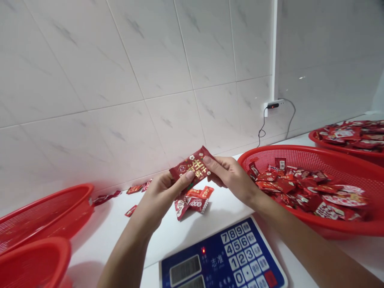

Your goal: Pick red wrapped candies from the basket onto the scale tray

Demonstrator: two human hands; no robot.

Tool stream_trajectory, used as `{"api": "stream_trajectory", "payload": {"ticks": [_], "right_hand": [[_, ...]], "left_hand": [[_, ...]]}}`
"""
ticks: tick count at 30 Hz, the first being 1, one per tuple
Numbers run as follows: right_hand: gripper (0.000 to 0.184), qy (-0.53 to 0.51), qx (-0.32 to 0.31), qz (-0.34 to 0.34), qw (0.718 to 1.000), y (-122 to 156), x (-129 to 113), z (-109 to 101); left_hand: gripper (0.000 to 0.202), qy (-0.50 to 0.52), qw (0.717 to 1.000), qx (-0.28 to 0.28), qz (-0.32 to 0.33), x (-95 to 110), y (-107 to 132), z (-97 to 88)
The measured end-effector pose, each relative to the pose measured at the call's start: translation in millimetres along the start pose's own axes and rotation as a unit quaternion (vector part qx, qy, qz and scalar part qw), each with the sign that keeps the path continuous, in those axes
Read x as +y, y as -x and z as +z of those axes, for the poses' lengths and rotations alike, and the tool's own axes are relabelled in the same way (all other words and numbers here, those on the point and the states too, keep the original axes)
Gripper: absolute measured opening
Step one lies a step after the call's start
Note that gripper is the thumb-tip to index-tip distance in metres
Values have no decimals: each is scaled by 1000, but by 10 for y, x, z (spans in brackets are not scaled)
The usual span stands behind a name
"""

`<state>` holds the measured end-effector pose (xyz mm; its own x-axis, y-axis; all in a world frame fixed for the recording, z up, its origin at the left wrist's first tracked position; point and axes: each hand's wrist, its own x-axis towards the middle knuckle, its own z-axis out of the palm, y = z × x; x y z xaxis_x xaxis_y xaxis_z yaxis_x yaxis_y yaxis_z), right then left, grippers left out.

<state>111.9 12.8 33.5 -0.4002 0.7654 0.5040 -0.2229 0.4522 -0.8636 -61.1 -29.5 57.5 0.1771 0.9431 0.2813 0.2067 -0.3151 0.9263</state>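
Observation:
Both my hands hold one dark red snack packet (192, 166) with gold print up in front of the tiled wall. My left hand (162, 194) pinches its lower left end, thumb on the front. My right hand (229, 176) pinches its right end. Below the packet, a few more red packets (195, 200) lie on the white counter (99, 236). A blue electronic scale (222, 260) with a white keypad sits near me, under my forearms.
A red mesh basket (330, 160) full of packets stands at right, another filled one (351, 140) behind it. Two red baskets (36, 224) stand at left. Stray packets (132, 192) lie along the wall. A cable hangs from a wall plug (273, 106).

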Motion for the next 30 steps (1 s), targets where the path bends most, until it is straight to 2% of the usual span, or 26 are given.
{"api": "stream_trajectory", "payload": {"ticks": [3,6,12,15,17,19,22,25,27,30], "right_hand": [[45,-47,-24,-5,999,-6,-26,0],[43,-81,-20,-23,996,-19,-56,-8],[39,-47,-54,2,997,-41,-65,-71],[38,-41,-53,-8,998,-47,-36,-60],[39,-30,-40,-19,999,-52,-21,-37],[41,-11,-23,-34,999,-56,-16,-14],[42,-18,-18,-47,999,-54,-24,-3],[37,-62,-36,-27,997,-48,-33,-24],[32,-92,-74,1,993,-45,-35,-48],[32,-89,-110,21,990,-38,-43,-73]], "left_hand": [[36,-6,999,-47,7,28,21,9],[36,-25,998,-55,13,46,30,12],[49,-100,991,-83,-23,19,47,-10],[55,-109,994,-30,-4,-26,25,24],[50,-100,995,14,26,-50,4,58],[43,-100,993,34,53,-67,-10,86],[42,-98,991,46,84,-83,-10,103],[43,-85,989,65,101,-85,-4,103],[42,-73,990,72,92,-75,-7,103],[41,-63,997,28,46,-47,-10,101]]}}
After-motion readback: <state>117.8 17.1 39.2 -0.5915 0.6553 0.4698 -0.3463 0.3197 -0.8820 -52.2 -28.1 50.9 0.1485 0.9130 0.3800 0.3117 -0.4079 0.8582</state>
